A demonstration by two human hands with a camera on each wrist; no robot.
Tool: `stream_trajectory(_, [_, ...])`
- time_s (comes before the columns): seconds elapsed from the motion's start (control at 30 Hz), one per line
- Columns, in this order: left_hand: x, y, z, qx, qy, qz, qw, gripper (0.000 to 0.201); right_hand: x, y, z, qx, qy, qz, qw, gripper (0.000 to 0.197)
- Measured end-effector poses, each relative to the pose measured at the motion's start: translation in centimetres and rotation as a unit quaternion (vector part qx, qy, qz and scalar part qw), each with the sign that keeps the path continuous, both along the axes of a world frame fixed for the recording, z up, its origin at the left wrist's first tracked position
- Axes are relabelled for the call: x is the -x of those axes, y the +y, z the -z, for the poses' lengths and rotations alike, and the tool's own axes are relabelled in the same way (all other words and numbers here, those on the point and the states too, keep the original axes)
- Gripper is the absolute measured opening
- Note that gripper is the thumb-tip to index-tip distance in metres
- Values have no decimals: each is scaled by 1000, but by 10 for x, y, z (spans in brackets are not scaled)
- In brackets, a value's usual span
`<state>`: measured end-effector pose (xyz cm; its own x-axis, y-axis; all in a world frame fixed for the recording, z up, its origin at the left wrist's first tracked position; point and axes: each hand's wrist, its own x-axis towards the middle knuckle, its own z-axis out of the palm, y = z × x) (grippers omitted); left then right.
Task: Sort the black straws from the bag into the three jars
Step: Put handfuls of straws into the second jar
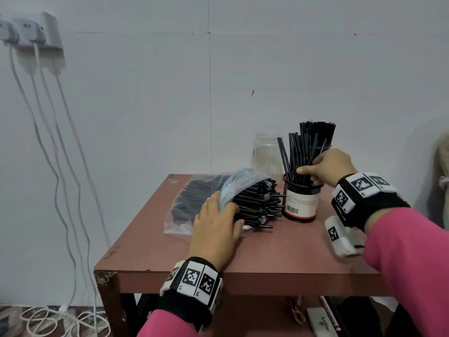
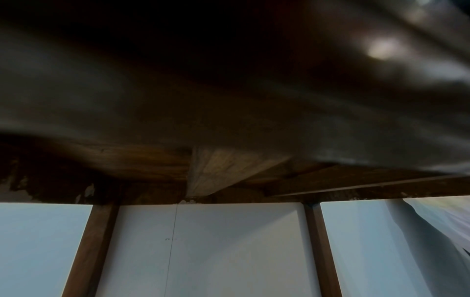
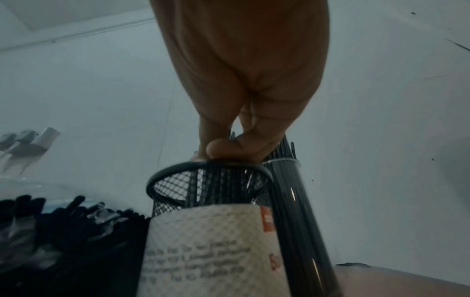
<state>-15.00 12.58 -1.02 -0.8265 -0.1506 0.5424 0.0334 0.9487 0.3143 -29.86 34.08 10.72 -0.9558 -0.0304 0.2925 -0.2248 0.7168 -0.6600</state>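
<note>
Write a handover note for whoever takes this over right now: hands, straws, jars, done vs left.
Left hand: rests on the plastic bag, its grip on the bag's open mouth on the table.
Right hand: grips a few straws standing in the mesh cup, just above the rim.
Jars: mesh cup partly filled; tall clear jar behind it packed with straws; glass jar at the back looks empty.
Left: a big bundle of black straws sticks out of the bag; top up the mesh cup, then fill the glass jar.
</note>
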Motion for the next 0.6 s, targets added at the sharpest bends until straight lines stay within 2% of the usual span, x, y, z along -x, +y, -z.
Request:
stream_trajectory(0.13, [1, 0, 1, -1, 9, -1, 1000, 26, -24, 4, -4, 101, 64, -2, 993, 39])
stream_trajectory(0.23, [1, 0, 1, -1, 10, -2, 1000, 29, -58, -1, -2, 144, 103, -27, 984, 23])
stream_trajectory(0.37, [1, -1, 2, -1, 16, 0, 1000, 39, -95, -23, 37, 157, 10, -109, 982, 10])
stream_trajectory(0.4, [1, -1, 2, -3, 20, 2, 1000, 41, -99, -30, 51, 138, -15, -124, 982, 9])
stream_trajectory(0.5, [0, -1, 2, -15, 23, 10, 1000, 44, -105, -48, 88, 44, -42, -135, 989, 30])
stream_trajectory(0.6, [0, 0, 2, -40, 24, 22, 999, 48, -105, -62, 106, 110, -34, -133, 984, 36])
